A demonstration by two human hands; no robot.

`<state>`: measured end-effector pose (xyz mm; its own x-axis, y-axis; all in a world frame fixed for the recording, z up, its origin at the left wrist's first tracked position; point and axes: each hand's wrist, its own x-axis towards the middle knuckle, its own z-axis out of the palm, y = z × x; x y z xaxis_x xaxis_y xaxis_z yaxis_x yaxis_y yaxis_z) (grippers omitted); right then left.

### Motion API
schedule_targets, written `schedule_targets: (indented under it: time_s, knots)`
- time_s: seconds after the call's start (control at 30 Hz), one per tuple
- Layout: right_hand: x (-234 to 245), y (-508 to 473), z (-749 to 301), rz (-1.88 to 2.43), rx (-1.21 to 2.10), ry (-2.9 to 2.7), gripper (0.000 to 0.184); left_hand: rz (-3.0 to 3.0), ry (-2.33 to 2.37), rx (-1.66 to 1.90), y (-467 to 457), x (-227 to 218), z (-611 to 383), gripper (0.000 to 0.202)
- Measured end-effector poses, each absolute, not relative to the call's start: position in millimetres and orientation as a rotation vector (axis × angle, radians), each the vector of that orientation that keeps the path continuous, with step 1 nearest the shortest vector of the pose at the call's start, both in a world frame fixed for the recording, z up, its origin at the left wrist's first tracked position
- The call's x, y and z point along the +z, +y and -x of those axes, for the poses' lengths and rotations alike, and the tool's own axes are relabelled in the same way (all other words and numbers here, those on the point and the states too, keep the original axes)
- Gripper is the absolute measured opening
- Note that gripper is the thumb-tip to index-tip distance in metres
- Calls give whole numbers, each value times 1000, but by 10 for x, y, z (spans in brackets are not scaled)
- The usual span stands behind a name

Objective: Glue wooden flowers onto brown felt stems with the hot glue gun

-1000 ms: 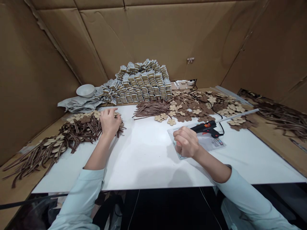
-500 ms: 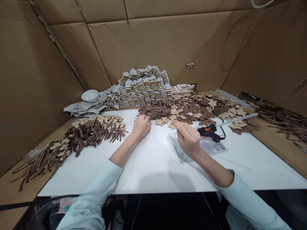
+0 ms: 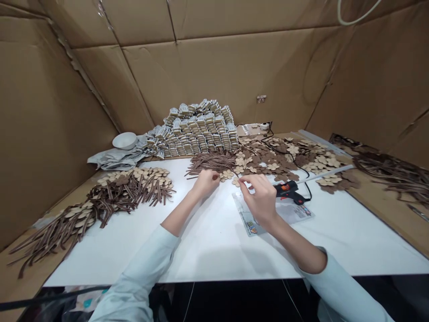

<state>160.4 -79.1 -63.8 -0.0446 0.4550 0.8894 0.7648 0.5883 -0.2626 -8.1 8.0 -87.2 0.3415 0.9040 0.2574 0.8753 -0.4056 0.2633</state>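
Left hand (image 3: 205,182) and right hand (image 3: 260,197) reach over the desk (image 3: 110,264), fingers (image 3: 241,179) pinched narrow, any held item unclear. One hot glue gun (image 3: 286,191) lies just beside the right hand.

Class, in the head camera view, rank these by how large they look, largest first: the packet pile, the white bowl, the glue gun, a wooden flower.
1. Packet pile
2. Glue gun and white bowl: too alike to rank, given their different distances from the camera
3. Wooden flower

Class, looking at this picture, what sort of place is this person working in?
Probably a small craft workshop: a hot glue gun, heaps of flower cutouts, and neatly stacked small packets.
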Motion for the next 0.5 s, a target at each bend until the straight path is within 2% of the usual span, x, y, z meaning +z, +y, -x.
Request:
schedule_targets:
  time_s: [0.13,0.3,0.37,0.43,0.5]
  knots:
    - [-665,-780,-1605,1048,-312,-1697,11,-2599,1710,580,-199,-739,116,22]
    - [-710,-744,-1603,1086,-296,-1708,15,-2630,1197,365,-417,-675,78,19]
    - [-730,-729,-1602,1103,-259,-1710,18,-2538,1324,493,-291,-701,83,29]
    - [-751,-719,-1600,1132,-214,-1716,19,-2466,1655,563,-70,-735,103,29]
    - [-770,-713,-1597,1184,-169,-1724,17,-2442,1785,576,166,-761,125,28]
